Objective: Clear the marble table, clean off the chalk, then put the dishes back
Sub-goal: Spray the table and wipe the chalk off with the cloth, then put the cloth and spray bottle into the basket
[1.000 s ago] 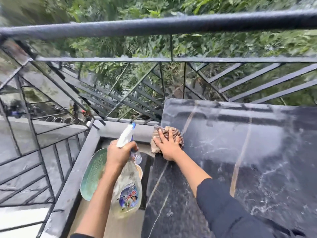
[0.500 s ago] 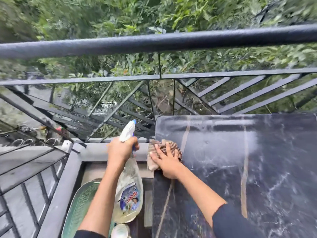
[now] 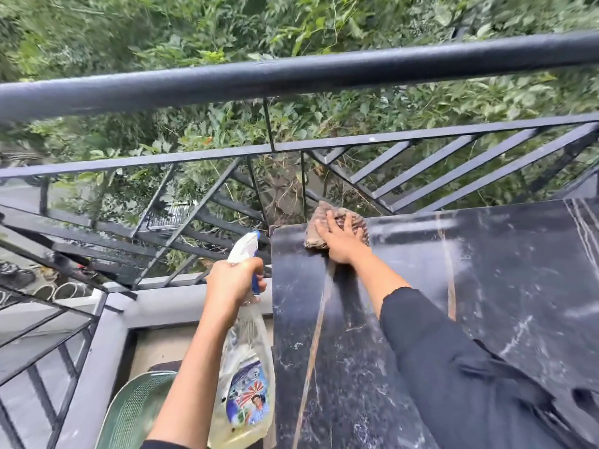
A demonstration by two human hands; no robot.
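The black marble table [image 3: 505, 303] fills the right half, wet and streaked with pale smears. My right hand [image 3: 342, 241] presses flat on a brown striped cloth [image 3: 324, 215] at the table's far left corner. My left hand [image 3: 231, 283] grips the neck of a clear spray bottle [image 3: 246, 377] with a white and blue trigger head, held upright just left of the table's edge. A green woven dish [image 3: 136, 413] sits low on the floor at the bottom left.
A black metal balcony railing [image 3: 291, 76] runs across the far side and along the left, close behind the table. A grey ledge [image 3: 155, 306] borders the floor. Dense green foliage lies beyond the railing.
My right hand has slid the cloth from the table's left edge up to its far left corner. The bottle hand stays beside the table. The view has shifted left and down.
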